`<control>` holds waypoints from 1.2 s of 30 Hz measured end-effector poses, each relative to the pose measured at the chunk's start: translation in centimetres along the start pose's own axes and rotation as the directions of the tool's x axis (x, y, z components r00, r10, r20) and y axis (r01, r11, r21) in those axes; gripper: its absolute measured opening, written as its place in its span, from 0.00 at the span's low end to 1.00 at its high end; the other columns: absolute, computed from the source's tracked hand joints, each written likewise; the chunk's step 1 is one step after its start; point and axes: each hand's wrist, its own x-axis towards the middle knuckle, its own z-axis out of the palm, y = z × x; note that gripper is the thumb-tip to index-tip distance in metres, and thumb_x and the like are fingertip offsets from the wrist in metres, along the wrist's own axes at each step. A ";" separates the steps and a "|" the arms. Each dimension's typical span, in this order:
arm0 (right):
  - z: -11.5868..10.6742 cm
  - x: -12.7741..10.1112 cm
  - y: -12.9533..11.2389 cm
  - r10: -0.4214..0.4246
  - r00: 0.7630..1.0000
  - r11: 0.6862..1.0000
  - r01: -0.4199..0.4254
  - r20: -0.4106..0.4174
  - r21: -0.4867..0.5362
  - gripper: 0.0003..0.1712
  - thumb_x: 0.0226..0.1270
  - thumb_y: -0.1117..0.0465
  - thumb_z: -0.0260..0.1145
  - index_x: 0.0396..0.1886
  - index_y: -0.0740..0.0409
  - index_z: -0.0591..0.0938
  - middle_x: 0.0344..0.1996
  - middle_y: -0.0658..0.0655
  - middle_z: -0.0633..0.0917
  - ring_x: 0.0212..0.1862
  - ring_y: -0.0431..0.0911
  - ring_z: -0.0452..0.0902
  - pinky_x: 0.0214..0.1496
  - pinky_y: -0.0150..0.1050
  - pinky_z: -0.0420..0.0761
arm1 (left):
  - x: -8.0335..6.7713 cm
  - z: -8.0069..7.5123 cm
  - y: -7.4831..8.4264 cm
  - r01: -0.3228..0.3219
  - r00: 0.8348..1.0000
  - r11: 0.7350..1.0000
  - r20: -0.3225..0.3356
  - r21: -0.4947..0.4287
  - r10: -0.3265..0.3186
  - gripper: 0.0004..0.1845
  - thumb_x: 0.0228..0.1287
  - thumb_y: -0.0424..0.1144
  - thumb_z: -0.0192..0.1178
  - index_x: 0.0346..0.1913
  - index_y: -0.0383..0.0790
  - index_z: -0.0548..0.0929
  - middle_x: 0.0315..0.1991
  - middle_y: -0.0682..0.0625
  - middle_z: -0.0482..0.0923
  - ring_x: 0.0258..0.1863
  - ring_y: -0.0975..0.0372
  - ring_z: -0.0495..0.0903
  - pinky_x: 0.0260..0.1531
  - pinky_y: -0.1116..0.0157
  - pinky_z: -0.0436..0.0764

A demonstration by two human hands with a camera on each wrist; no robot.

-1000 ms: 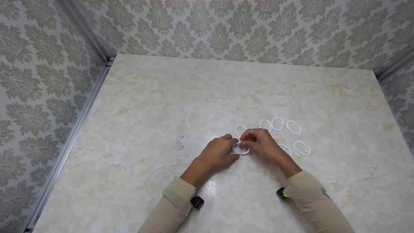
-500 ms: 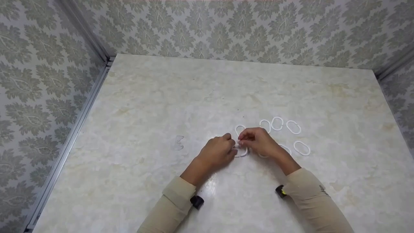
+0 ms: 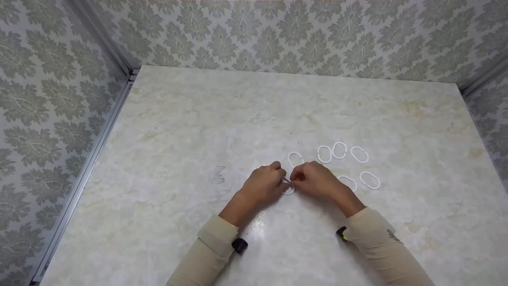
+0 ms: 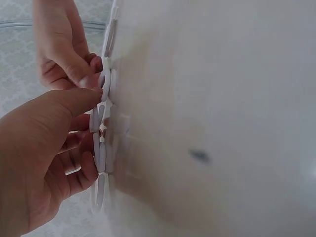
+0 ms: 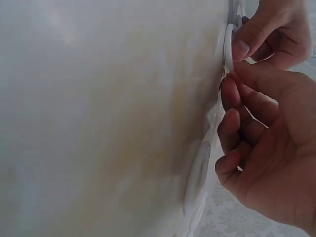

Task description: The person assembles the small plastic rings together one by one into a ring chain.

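Near the middle of the table (image 3: 254,107), one white oval link (image 5: 228,48) is pinched between the thumb and fingers of the left hand (image 3: 262,183), and its edge is also pinched by the thumb and forefinger of the right hand (image 3: 315,178). Since a second ago, the held link has been drawn leftward, and its hollow, then plainly seen between the hands, is now mostly covered by the left hand. Just beyond the right hand, another link (image 3: 289,160) has been left unmoved, as have three upper links (image 3: 318,154) in a row and two lower links (image 3: 361,178), one of them partly hidden by the right hand. To the left, a clear notched piece (image 3: 218,174) is laid flat, also unmoved. Both forearms are covered by beige sleeves (image 3: 216,242), and a dark device (image 3: 239,246) is worn at each wrist. Pale, marbled and faintly yellowed, the surface is bordered on the left by a metal rail (image 3: 85,174) and surrounded by leaf-patterned walls (image 3: 246,35).
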 end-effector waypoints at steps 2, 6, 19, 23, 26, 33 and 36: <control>-0.1 0.1 -0.3 0.032 0.999 0.999 -0.032 0.001 -0.034 0.05 0.53 0.62 0.66 0.28 0.52 0.87 0.25 0.48 0.86 0.31 0.40 0.76 0.37 0.35 0.75 | 0.0 0.0 -0.1 -0.004 1.000 1.000 -0.002 -0.006 0.004 0.10 0.63 0.45 0.60 0.29 0.44 0.80 0.31 0.51 0.74 0.23 0.58 0.73 0.27 0.63 0.72; -0.2 0.3 -0.2 0.074 0.997 0.997 -0.074 -0.006 -0.014 0.04 0.51 0.63 0.65 0.27 0.53 0.85 0.24 0.50 0.85 0.29 0.41 0.75 0.35 0.34 0.74 | -0.2 -0.1 -0.2 -0.017 1.000 1.000 0.014 -0.016 0.017 0.11 0.60 0.49 0.63 0.33 0.45 0.81 0.31 0.52 0.73 0.23 0.61 0.71 0.27 0.65 0.70; -0.4 1.1 1.3 -0.026 0.999 0.962 0.031 -0.023 0.271 0.06 0.63 0.68 0.65 0.37 0.61 0.86 0.32 0.59 0.87 0.34 0.37 0.74 0.39 0.27 0.73 | -0.3 -0.5 -0.6 0.004 0.999 0.999 0.052 -0.043 -0.002 0.12 0.60 0.46 0.62 0.43 0.45 0.80 0.34 0.53 0.74 0.28 0.61 0.74 0.31 0.63 0.74; -0.5 1.4 1.4 -0.037 0.999 0.955 0.041 -0.018 0.295 0.06 0.64 0.68 0.64 0.37 0.62 0.86 0.33 0.60 0.87 0.34 0.37 0.74 0.39 0.27 0.73 | -0.4 -0.7 -0.6 0.013 0.999 0.998 0.052 -0.063 -0.009 0.09 0.58 0.43 0.61 0.41 0.45 0.80 0.33 0.53 0.73 0.27 0.60 0.73 0.30 0.64 0.72; -0.5 1.5 1.5 -0.041 0.999 0.947 0.045 -0.019 0.317 0.06 0.64 0.68 0.64 0.38 0.61 0.86 0.34 0.60 0.87 0.36 0.35 0.74 0.41 0.27 0.73 | -0.3 -0.8 -0.6 0.027 0.998 0.998 0.060 -0.062 -0.023 0.11 0.58 0.41 0.60 0.44 0.45 0.80 0.34 0.53 0.74 0.28 0.59 0.74 0.31 0.63 0.74; -0.5 1.9 1.8 -0.002 1.000 0.911 0.005 -0.009 0.413 0.07 0.65 0.69 0.63 0.40 0.66 0.85 0.36 0.66 0.86 0.32 0.33 0.76 0.36 0.25 0.75 | 0.2 -1.0 -0.7 0.036 0.997 0.999 0.062 -0.010 -0.035 0.17 0.58 0.40 0.59 0.51 0.42 0.80 0.37 0.51 0.76 0.30 0.58 0.76 0.33 0.60 0.76; -0.9 2.1 1.8 0.020 1.000 0.900 -0.019 0.001 0.436 0.09 0.67 0.69 0.62 0.42 0.68 0.84 0.38 0.67 0.85 0.30 0.33 0.77 0.33 0.26 0.77 | 0.4 -1.0 -0.9 0.040 0.998 0.999 0.055 0.001 -0.040 0.17 0.59 0.41 0.59 0.51 0.41 0.80 0.37 0.51 0.77 0.30 0.57 0.77 0.34 0.60 0.77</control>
